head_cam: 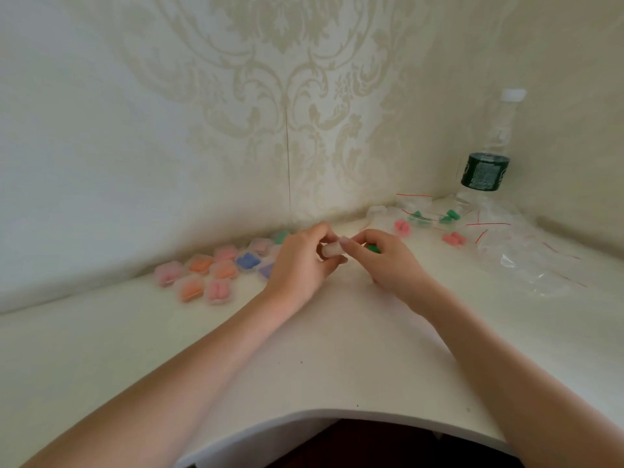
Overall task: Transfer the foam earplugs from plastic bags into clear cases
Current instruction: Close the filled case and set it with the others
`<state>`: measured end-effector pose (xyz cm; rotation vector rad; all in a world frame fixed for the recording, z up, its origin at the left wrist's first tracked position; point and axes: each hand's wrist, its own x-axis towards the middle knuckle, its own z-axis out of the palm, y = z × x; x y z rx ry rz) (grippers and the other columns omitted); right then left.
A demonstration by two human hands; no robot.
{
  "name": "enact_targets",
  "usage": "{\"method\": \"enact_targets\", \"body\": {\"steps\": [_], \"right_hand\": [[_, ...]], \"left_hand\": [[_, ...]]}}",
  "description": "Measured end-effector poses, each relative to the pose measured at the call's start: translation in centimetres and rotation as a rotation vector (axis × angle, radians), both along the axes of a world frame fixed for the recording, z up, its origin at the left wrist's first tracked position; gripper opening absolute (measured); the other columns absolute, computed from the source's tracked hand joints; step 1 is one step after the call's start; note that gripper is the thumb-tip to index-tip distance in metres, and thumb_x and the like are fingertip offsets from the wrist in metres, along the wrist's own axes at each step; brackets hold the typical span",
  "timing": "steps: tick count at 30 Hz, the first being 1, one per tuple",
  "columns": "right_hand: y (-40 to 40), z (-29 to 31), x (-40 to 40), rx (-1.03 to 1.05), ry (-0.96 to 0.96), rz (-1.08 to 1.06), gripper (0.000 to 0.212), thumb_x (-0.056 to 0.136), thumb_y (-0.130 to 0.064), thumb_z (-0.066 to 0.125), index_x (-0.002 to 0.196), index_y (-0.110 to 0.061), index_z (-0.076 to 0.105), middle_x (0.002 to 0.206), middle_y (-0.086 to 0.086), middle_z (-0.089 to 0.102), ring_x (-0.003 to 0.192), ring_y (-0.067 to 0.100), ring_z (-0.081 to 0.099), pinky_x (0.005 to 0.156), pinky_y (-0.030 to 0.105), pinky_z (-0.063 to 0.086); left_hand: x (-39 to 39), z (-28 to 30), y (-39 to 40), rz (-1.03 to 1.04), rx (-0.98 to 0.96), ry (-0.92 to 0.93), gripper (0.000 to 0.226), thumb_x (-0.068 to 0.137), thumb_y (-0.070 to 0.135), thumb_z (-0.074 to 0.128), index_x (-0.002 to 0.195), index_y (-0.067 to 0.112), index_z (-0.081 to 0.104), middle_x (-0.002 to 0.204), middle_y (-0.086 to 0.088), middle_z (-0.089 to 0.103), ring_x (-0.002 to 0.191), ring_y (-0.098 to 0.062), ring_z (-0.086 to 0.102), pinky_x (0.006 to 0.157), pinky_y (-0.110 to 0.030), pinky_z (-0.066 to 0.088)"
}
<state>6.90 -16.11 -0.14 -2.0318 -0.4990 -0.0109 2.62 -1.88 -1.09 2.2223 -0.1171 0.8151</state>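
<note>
Where patterned wallpaper corners, a white table holds filled cases.

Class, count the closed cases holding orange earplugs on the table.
3: one nearest the wall, one right of it, one in front. The left hand may hide more.

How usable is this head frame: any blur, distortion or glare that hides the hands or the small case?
Head view: soft, even light with faint shadows; wide-angle bending curves the table edge; mild blur softens the left hand, the right hand and the clear case pinched between them; the bottle and empty bags wash out against the pale wall.
</note>
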Motion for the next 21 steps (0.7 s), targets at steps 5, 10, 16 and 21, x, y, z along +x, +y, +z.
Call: {"method": "enact_targets", "body": {"steps": [5,10,16,21], "right_hand": [[-0.4,0.0,0.6,0.188,0.173,0.029,0.014,0.092,-0.032,0.059,0.084,-0.022,0.064,0.058,-0.009,0.045,0.048,0.011,0.038,0.05,0.027,0.033],[-0.2,0.2,0.5,0.259,0.254,0.067,0.023,0.093,-0.036,0.054,0.095,-0.016,0.066,0.066,-0.006,0.04,0.049,0.009,0.033,0.048,0.024,0.027],[-0.8,0.0,0.2,0.106,0.07,0.118,0.024,0.08,-0.037,0.073,0.097,-0.022,0.066,0.053,-0.009,0.031,0.044,0.006,0.029,0.043,0.016,0.023],[-1.2,0.1,0.6,0.149,0.045,0.182,0.026,0.086,-0.026,0.069,0.111,-0.022,0.066,0.055,-0.008,0.031,0.045,0.004,0.03,0.047,0.016,0.025]], "left_hand": [[0.5,0.0,0.3,-0.152,-0.28,0.072,0.021,0.076,0.014,0.078,0.091,0.02,0.066,0.09,0.005,0.07,0.081,-0.008,0.066,0.074,-0.016,0.05],[0.2,-0.3,0.3,-0.133,-0.253,0.008,0.019,0.078,0.002,0.074,0.093,0.013,0.069,0.087,0.0,0.071,0.079,-0.006,0.069,0.075,-0.017,0.054],[-0.3,-0.1,-0.4,-0.156,-0.131,-0.001,0.025,0.078,0.001,0.072,0.103,0.008,0.069,0.095,-0.002,0.07,0.08,-0.005,0.066,0.072,-0.013,0.052],[-0.2,-0.3,-0.7,-0.117,-0.329,0.06,0.044,0.071,0.015,0.082,0.11,0.012,0.061,0.106,0.002,0.067,0.096,-0.005,0.064,0.083,-0.018,0.053]]}}
